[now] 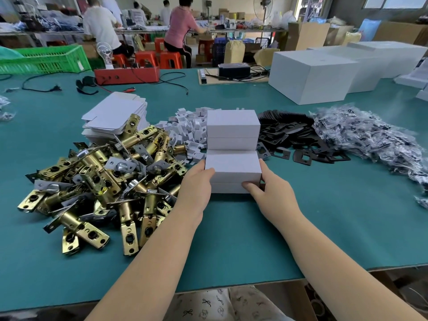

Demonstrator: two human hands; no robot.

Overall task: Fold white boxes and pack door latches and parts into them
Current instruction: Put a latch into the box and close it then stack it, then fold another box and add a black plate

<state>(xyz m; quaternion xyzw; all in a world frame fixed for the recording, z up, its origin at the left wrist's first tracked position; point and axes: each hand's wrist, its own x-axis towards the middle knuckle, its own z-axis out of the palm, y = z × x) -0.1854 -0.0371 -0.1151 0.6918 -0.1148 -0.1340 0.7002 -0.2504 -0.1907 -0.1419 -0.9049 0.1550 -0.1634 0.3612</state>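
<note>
Nearest us, our left hand (199, 179) and right hand (261, 184) clamp the top box (232, 167) from either side — fingers curled on its ends, right thumb pressed to its front face. It sits closed on a second box (228, 187) lying on the counter (324, 216). Just behind stands a second stack (232, 129), also closed, so we judge four boxes done, though we cannot see what is inside them.

Plenty is left. The latches (104, 179) lie heaped to our left, touching our left wrist, and behind them a pile of flat blanks (115, 117) waits unfolded. White inserts (187, 133) spill between the blanks and the far stack; black plates (294, 140) and bagged parts (370, 140) spread to the right.

For moving, the open green lies on the near right and straight toward us, up to the counter's front edge. Leftward the latch heap blocks any slide. Farther back the big cartons (310, 75) wall off the right, and the red box (127, 75) with its loose cables sits well apart.
</note>
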